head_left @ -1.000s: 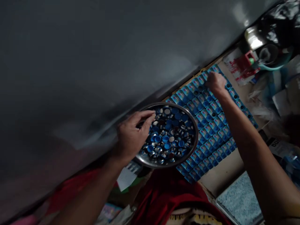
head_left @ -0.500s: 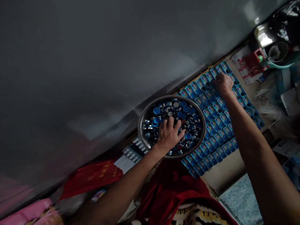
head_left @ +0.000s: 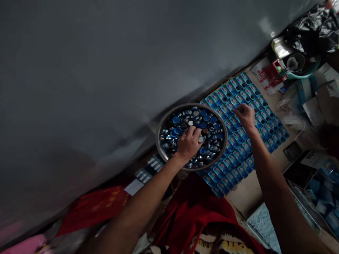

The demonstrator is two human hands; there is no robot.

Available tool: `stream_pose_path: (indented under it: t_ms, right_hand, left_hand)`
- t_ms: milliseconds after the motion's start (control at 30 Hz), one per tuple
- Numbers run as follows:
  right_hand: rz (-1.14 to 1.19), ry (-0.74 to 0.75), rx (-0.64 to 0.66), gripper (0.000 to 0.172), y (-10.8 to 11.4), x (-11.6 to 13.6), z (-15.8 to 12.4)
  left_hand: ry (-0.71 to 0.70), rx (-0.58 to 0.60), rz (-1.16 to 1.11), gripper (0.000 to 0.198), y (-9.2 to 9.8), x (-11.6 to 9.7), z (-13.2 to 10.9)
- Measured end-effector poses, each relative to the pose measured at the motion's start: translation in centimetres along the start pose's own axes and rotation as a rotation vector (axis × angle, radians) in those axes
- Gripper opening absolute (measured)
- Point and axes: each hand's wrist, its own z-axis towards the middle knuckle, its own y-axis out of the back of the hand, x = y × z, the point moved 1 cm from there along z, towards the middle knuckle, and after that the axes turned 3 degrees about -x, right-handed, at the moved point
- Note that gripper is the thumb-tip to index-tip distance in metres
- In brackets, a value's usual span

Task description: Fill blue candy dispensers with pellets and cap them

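A round metal bowl is heaped with several blue and silver caps. My left hand rests inside it, fingers curled down into the caps; what they grip is hidden. Beside the bowl lies a grid of small blue boxes set in tight rows. My right hand hovers over the grid's middle, close to the bowl's rim, with fingertips pinched together on something too small to name.
A grey wall fills the upper left. Red cloth lies at the lower middle. At the upper right sit a teal cup, black plastic bag and papers. A tray of blue boxes and a blue mat are at the lower right.
My right hand drew back from the grid's far corner to its middle near the bowl. My left hand moved from the bowl's rim into the caps and curled its fingers.
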Motion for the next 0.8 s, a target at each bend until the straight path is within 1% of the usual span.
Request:
stream_pose_path:
  t_ms: [67, 100, 167, 200, 233, 300, 367, 433, 467, 567, 633, 733, 800]
  right_hand:
    - [0.082, -0.015, -0.003, 0.028, 0.5, 0.4, -1.6]
    - [0.131, -0.02, 0.0, 0.03, 0.8, 0.8, -2.3]
    - [0.252, -0.031, 0.018, 0.034, 1.1, 1.9, -4.0]
    - [0.322, -0.038, 0.041, 0.036, 1.2, 2.7, -4.8]
    - [0.393, -0.042, 0.079, 0.038, 1.1, 3.5, -5.6]
    - [0.508, -0.025, 0.182, 0.038, 0.7, 5.4, -7.3]
    - [0.558, 0.033, 0.29, 0.035, 0.1, 7.2, -8.7]
    - [0.546, 0.134, 0.353, 0.031, -0.7, 8.5, -9.5]
    - [0.526, 0.191, 0.37, 0.03, -1.0, 8.9, -9.8]
    - [0.398, 0.325, 0.414, 0.026, -2.1, 9.3, -9.9]
    - [0.282, 0.357, 0.45, 0.024, -2.7, 9.2, -9.7]
    - [0.176, 0.35, 0.469, 0.025, -3.4, 9.1, -9.7]
    - [0.2, 0.306, 0.459, 0.023, -3.6, 9.1, -9.9]
  left_hand:
    - [0.026, -0.028, -0.185, 0.015, 0.7, 1.0, 0.8]
    - [0.064, -0.051, -0.317, 0.013, 1.2, 1.4, 1.2]
    - [0.21, -0.068, -0.653, 0.015, 2.1, 1.9, 1.8]
    - [0.308, -0.042, -0.838, 0.02, 2.5, 2.0, 2.1]
    - [0.407, 0.011, -1.017, 0.025, 2.9, 2.0, 2.3]
    - [0.563, 0.162, -1.325, 0.034, 3.4, 1.6, 2.7]
    - [0.666, 0.295, -1.522, 0.038, 3.7, 1.0, 3.0]
    - [0.773, 0.371, -1.603, 0.04, 3.7, 0.4, 3.3]
    - [0.833, 0.377, -1.607, 0.04, 3.6, 0.0, 3.3]
    - [0.971, 0.302, -1.553, 0.037, 3.2, -1.0, 3.4]
    - [0.993, 0.274, -1.513, 0.039, 3.0, -1.6, 3.4]
    - [0.961, 0.342, -1.452, 0.048, 3.0, -2.0, 3.5]
    - [0.927, 0.379, -1.429, 0.054, 3.1, -1.8, 3.7]
